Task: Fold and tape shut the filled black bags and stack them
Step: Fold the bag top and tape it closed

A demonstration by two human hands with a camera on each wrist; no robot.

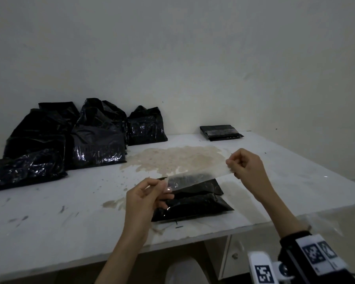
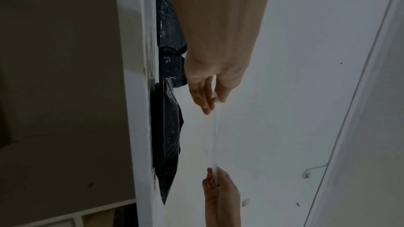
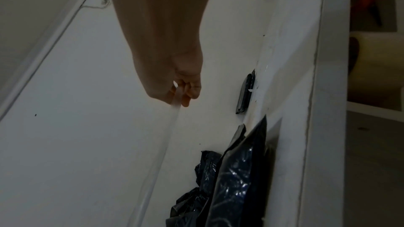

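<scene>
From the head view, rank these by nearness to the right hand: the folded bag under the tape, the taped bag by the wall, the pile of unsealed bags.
1. Folded bag: just below and left of the right hand, under the tape strip.
2. Taped bag: beyond the hand, at the table's far edge by the wall.
3. Pile of unsealed bags: far left of the table.

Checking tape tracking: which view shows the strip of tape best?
Head view: the clear tape strip shows its flat face, stretched between the left hand and right hand above the folded bag. Both wrist views show it only edge-on, as a thin pale line.
</scene>
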